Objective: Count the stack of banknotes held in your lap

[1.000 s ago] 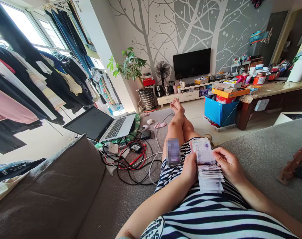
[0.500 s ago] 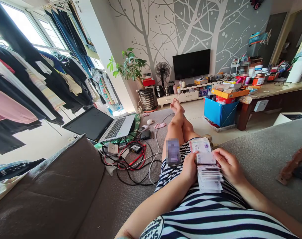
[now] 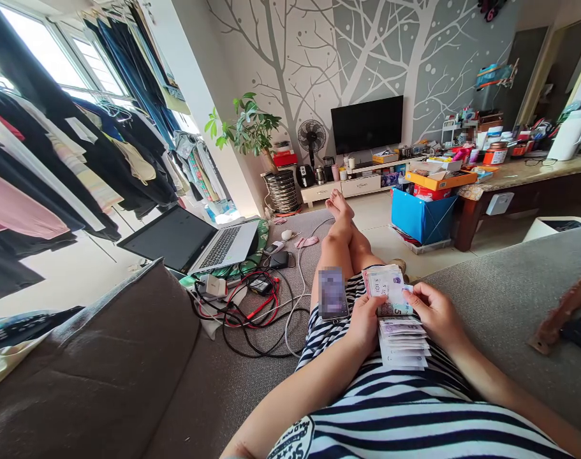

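Observation:
A stack of banknotes [image 3: 389,284] is held over my lap, several of the notes fanned down toward my belly in overlapping layers. My left hand [image 3: 365,320] is closed around the stack's left side, its thumb lying across the top. On the right, my right hand [image 3: 436,312] pinches the edge of an upper note between thumb and fingers. A figure "5" shows on the note between the hands. Left of the stack, a phone [image 3: 333,294] with a blurred screen lies on my thigh, on the striped clothing [image 3: 414,421].
An open laptop [image 3: 199,245] sits on the sofa to the left, beside tangled cables [image 3: 252,319] and a small black box [image 3: 279,259]. A grey cushion [image 3: 103,363] stands at my left. Farther off are a blue bin [image 3: 421,217], a cluttered table [image 3: 514,175] and a television [image 3: 367,129].
The upper note between my hands now shows a different face, with a "5" visible. My right hand's fingers have shifted slightly at its edge. The left hand keeps its hold.

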The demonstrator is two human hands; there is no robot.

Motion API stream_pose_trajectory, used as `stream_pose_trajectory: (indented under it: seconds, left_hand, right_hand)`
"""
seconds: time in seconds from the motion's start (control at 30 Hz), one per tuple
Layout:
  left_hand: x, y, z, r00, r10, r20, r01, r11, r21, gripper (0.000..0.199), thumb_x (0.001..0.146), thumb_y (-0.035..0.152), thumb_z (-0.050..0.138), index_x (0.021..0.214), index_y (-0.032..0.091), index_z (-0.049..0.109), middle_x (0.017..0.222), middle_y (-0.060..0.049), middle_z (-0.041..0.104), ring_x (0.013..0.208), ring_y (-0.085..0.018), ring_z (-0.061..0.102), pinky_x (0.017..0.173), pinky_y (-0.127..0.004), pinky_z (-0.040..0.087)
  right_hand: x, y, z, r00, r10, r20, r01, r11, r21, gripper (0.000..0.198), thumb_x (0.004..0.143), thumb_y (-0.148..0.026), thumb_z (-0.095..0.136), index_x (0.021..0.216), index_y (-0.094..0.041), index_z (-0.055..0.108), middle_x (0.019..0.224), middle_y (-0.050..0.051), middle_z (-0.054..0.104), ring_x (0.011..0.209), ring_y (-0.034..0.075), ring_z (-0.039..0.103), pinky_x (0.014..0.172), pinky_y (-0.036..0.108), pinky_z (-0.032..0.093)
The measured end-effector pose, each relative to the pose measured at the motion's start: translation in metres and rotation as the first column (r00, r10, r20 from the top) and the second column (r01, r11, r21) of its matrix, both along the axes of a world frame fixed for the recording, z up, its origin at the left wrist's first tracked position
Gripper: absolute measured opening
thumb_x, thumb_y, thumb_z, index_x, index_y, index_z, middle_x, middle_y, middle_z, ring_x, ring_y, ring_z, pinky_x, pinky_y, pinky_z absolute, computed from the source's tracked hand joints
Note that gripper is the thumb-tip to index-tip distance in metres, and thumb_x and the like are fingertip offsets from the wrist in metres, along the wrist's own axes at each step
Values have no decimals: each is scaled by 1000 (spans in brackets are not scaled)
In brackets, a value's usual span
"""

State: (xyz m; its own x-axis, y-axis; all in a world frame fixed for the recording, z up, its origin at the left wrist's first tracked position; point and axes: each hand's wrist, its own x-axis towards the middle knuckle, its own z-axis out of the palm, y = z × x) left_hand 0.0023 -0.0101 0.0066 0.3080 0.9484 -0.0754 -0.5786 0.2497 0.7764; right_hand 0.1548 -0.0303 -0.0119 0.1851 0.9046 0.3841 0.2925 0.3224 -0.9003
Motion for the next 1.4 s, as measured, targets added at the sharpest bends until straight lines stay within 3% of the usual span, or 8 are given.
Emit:
stream_pose_trajectory:
  seconds: [0.23,0.47,0.9,1.1,1.4]
  left_hand:
    - [1,3,-3,999,47,-8,-47,999,-10,33,63,43,78,80,15,73,77,-9,75,87,-30,68,83,-39,51]
    - [1,1,0,997,58,-47,-58,998,-5,30,64,42,75,76,15,72,75,-7,73,75,-25,64,77,-36,48]
    - [1,-2,4,998,37,-58,-36,999,16,28,64,44,75,71,16,70,65,-6,67,81,-29,64,82,-39,48]
    - [0,-1,3,996,56,-74,-55,998,23,25,65,41,73,67,17,68,60,-3,63,67,-22,58,74,-34,46]
    - [1,0,1,996,65,-61,-63,998,27,28,63,43,75,70,17,69,62,-4,65,75,-26,62,78,-36,48]
  right_hand:
    - [-5,-11,13,998,37,-56,-35,999,31,43,90,-60,62,70,-22,56,61,-2,48,57,16,45,52,26,37]
    - [-7,-15,16,993,88,-84,-84,995,43,40,90,-58,62,74,-22,61,65,-1,53,60,17,48,55,27,39]
    - [-10,-16,22,994,70,-89,-65,996,55,39,88,-59,63,75,-22,63,65,-1,57,56,16,49,51,27,40]
    - [-10,-16,22,993,77,-94,-72,996,47,38,89,-58,63,76,-22,64,65,-1,57,56,16,49,51,27,40]
    - [-10,-18,23,992,73,-103,-69,997,41,39,88,-59,64,76,-22,64,64,-1,56,56,16,48,51,27,39]
